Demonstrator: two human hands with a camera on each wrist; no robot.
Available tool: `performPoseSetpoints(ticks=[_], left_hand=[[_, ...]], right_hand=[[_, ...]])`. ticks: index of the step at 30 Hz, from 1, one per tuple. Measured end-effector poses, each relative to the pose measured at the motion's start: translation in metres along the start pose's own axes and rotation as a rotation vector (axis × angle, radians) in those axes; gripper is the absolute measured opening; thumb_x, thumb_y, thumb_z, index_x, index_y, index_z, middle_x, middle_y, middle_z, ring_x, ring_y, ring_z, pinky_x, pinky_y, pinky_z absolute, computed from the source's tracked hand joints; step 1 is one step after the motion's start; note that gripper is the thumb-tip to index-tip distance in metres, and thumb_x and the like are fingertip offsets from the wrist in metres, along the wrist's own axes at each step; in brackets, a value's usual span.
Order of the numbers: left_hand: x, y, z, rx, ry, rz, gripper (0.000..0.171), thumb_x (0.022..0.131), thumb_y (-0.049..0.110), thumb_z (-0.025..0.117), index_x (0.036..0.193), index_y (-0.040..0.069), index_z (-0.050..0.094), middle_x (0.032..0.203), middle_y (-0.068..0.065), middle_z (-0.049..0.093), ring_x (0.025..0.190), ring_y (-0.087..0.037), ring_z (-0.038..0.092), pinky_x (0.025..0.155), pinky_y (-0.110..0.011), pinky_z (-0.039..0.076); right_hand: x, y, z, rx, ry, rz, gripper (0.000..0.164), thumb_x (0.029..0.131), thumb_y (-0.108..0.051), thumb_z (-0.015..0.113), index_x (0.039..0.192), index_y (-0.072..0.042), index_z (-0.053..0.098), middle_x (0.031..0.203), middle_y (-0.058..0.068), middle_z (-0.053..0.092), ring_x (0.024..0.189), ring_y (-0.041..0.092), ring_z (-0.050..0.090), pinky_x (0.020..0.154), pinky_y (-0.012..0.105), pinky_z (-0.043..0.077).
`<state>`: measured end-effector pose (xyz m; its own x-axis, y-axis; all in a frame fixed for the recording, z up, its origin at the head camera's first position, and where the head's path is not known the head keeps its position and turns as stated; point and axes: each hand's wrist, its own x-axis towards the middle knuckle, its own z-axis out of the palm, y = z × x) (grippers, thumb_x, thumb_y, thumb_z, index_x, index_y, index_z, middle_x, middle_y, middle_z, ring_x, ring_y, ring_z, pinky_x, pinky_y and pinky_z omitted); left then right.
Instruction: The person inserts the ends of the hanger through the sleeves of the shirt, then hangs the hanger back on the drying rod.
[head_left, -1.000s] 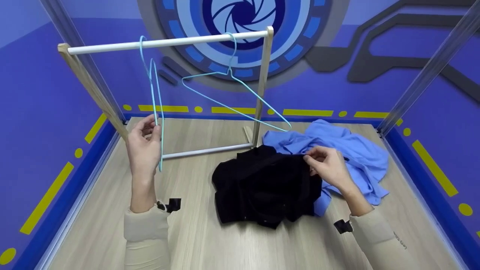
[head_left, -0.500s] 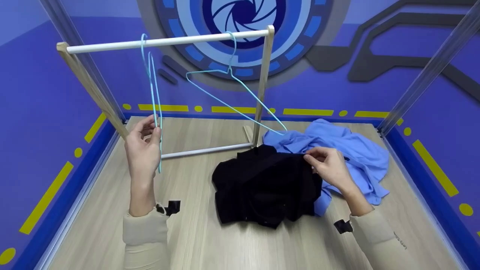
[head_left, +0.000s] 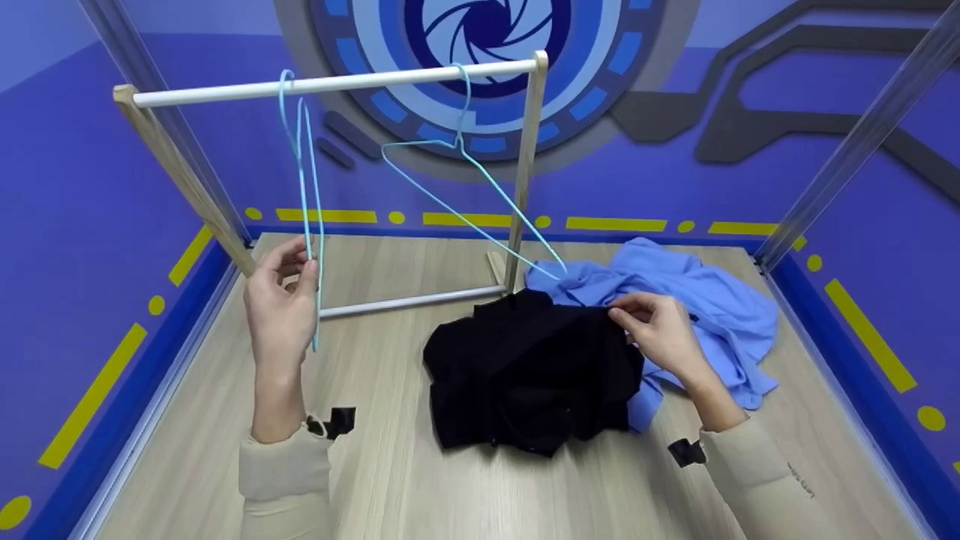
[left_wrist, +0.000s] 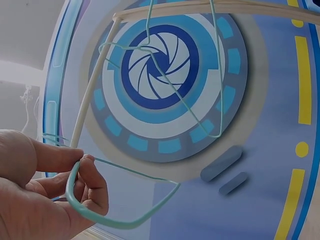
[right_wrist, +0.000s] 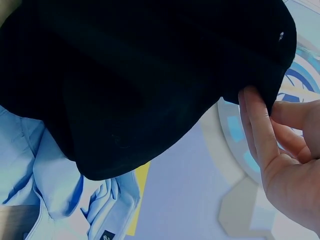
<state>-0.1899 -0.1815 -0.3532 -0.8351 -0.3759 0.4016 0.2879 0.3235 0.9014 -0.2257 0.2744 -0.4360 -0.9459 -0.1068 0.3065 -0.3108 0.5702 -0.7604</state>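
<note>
With thumb and fingers my left hand pinches the near side of a light-blue wire hanger, whose hook sits over the rack's top bar. The left wrist view shows the hanger's rounded end curving out from between the fingertips. A black garment lies bunched on the table, and my right hand pinches its upper right edge, lifting it slightly. In the right wrist view the black cloth hangs from the fingers. Behind it is a crumpled blue shirt.
A clothes rack with a white top bar and wooden posts stands at the back left. A second light-blue hanger hangs near its right post, low end by the blue shirt. Blue printed walls enclose the wooden table.
My left hand has moved slightly down and to the left, tilting its hanger a little. The second hanger has swung round slightly. My right hand stays almost still on the black garment.
</note>
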Motion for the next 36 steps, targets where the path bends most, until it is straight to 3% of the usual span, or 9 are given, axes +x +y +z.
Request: performPoseSetpoints(ticks=[6, 11, 25, 36], left_hand=[[-0.004, 0.000, -0.003, 0.016, -0.008, 0.015, 0.030, 0.101, -0.004, 0.060, 0.131, -0.006, 0.063, 0.110, -0.015, 0.060, 0.099, -0.016, 0.055, 0.080, -0.024, 0.046], [-0.005, 0.000, -0.005, 0.025, -0.008, 0.028, 0.029, 0.101, -0.004, 0.059, 0.130, -0.007, 0.063, 0.110, -0.016, 0.061, 0.099, -0.016, 0.055, 0.080, -0.024, 0.046], [-0.014, -0.004, -0.012, 0.057, 0.001, 0.014, 0.025, 0.101, -0.004, 0.059, 0.125, -0.007, 0.065, 0.106, -0.013, 0.061, 0.096, -0.014, 0.056, 0.079, -0.022, 0.045], [-0.021, -0.014, -0.014, 0.117, 0.022, 0.052, 0.022, 0.100, -0.005, 0.060, 0.120, -0.005, 0.069, 0.103, -0.015, 0.064, 0.092, -0.015, 0.057, 0.079, -0.020, 0.045]], right_hand=[[0.000, -0.001, -0.001, 0.019, -0.002, 0.020, 0.006, 0.095, -0.006, 0.074, 0.098, -0.001, 0.076, 0.086, 0.008, 0.074, 0.072, 0.013, 0.071, 0.058, 0.029, 0.058], [0.000, -0.001, 0.000, 0.040, -0.006, 0.029, 0.008, 0.096, -0.006, 0.073, 0.098, 0.000, 0.076, 0.088, 0.010, 0.075, 0.077, 0.014, 0.072, 0.060, 0.025, 0.058], [-0.001, -0.002, -0.001, 0.033, -0.007, 0.027, 0.008, 0.096, -0.006, 0.073, 0.099, 0.000, 0.075, 0.087, 0.010, 0.074, 0.074, 0.013, 0.071, 0.059, 0.025, 0.057], [-0.001, -0.002, 0.000, 0.042, -0.007, 0.025, 0.008, 0.096, -0.007, 0.073, 0.099, 0.000, 0.075, 0.087, 0.010, 0.074, 0.074, 0.016, 0.072, 0.058, 0.025, 0.056]])
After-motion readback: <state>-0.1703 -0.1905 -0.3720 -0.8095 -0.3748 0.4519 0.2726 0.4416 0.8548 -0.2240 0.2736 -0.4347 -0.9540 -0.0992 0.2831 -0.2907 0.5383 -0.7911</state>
